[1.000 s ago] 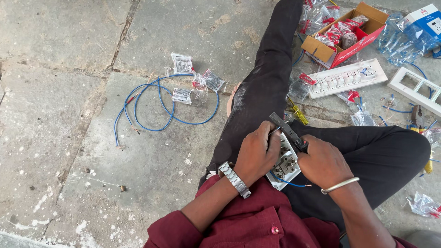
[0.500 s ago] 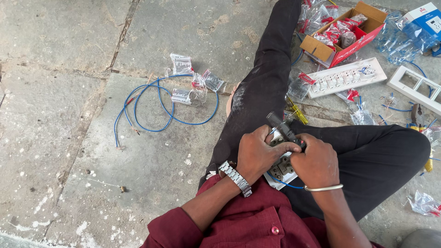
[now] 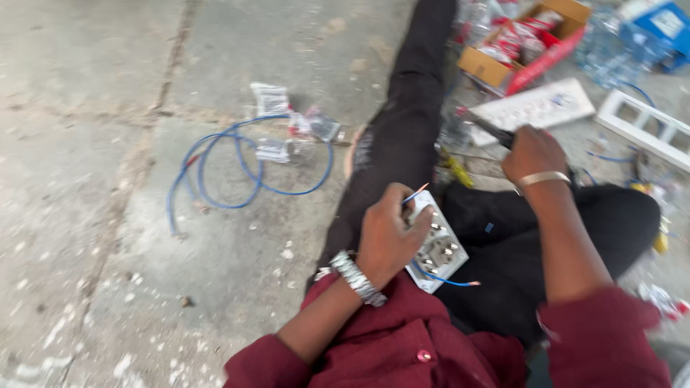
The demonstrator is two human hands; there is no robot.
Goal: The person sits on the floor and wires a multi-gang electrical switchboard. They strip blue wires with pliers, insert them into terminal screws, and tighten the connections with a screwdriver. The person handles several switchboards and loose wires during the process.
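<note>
My left hand [image 3: 387, 236] grips a white electrical socket module [image 3: 440, 248] over my lap, its back with metal terminals facing up. A short blue wire [image 3: 444, 279] with a bare copper end sticks out of it. My right hand [image 3: 532, 152] is stretched out to the right over the floor and holds a dark-handled tool [image 3: 494, 132], close to a white switch plate [image 3: 540, 106]. A metal watch is on my left wrist and a bangle on the right. The frame is blurred.
A coil of blue wire [image 3: 237, 171] and small clear packets [image 3: 272, 98] lie on the concrete floor at left. An open cardboard box of red packets [image 3: 519, 50], a white frame [image 3: 647, 126] and a blue box [image 3: 663, 26] sit at upper right.
My right hand left the socket and swung out to the right with the dark tool. The left hand kept the socket over my lap. The view shifted slightly.
</note>
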